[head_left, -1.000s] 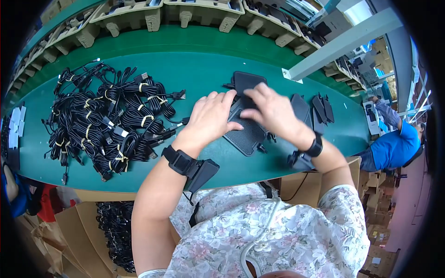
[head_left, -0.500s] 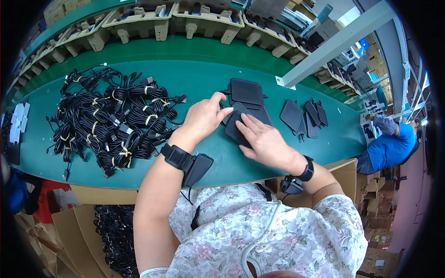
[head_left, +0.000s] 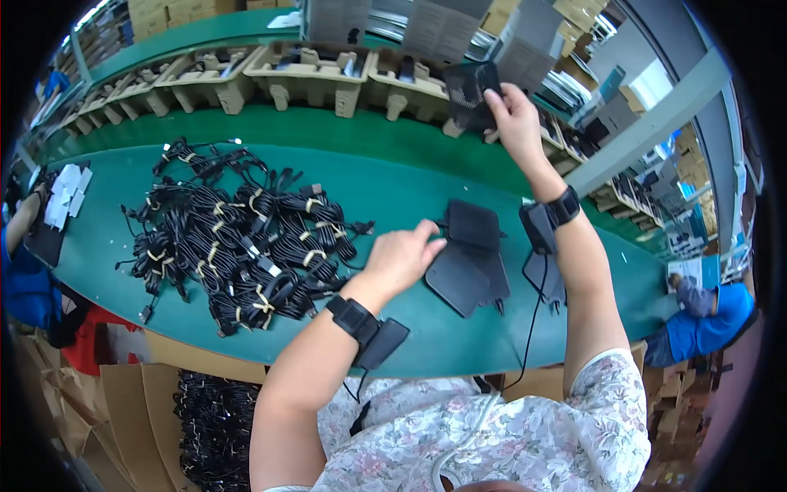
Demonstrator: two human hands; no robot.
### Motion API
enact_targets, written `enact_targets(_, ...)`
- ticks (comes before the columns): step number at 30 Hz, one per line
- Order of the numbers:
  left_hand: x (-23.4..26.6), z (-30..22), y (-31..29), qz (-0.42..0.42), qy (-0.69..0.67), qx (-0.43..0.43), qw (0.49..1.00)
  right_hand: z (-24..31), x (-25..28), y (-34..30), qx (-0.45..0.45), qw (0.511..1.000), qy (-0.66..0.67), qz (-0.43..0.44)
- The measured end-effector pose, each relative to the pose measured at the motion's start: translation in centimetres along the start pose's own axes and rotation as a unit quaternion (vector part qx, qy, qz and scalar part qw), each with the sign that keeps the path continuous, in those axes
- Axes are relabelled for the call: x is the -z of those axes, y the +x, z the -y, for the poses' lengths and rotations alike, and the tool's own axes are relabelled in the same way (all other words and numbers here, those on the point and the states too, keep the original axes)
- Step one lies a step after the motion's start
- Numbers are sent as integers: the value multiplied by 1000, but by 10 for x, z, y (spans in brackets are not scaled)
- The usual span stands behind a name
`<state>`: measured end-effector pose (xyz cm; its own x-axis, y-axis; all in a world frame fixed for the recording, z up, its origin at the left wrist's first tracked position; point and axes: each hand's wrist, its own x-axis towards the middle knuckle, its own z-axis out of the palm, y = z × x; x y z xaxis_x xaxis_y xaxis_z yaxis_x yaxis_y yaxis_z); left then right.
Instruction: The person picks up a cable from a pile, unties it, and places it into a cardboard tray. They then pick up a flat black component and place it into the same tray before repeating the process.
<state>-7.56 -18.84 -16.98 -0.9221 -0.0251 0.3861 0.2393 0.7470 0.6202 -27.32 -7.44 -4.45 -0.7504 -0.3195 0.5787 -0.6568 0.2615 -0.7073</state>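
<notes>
Two pouches (head_left: 469,261) on counter (head_left: 393,193) under flat, loose left hand (head_left: 403,258); right hand (head_left: 515,123), at one o'clock, pinches third pouch (head_left: 471,92). Risk: thin pinch slips.

Right hand (head_left: 515,123) covers part of the black pouch (head_left: 470,94) it grips; mesh detail blurred. Left hand (head_left: 402,258) hides the near-left corner of the stacked pouches (head_left: 471,254). Cable pile (head_left: 234,238) too tangled to count. Far-right worker (head_left: 697,316) cut off at the rim.

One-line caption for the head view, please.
Right hand lifts a black pouch toward pulp trays; left hand rests on stacked pouches.
</notes>
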Motion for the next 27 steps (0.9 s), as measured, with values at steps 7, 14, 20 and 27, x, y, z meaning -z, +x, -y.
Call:
enact_targets(7, 8, 7, -10, -30, 32, -1, 999, -47, -72, 94, -98, 992, 1, -78)
enact_targets(14, -12, -13, 1, 14, -36, -20, 999, -183, -22, 127, 53, 940, -331, -55)
enact_targets(20, 16, -25, -9, 37, -72, 18, 997, -141, -43, 111, -38, 881, -471, -1)
enact_targets(27, 2, -11, -6, -13, -56, -20, 998, -88, -50, 88, 54, 825, -561, -30)
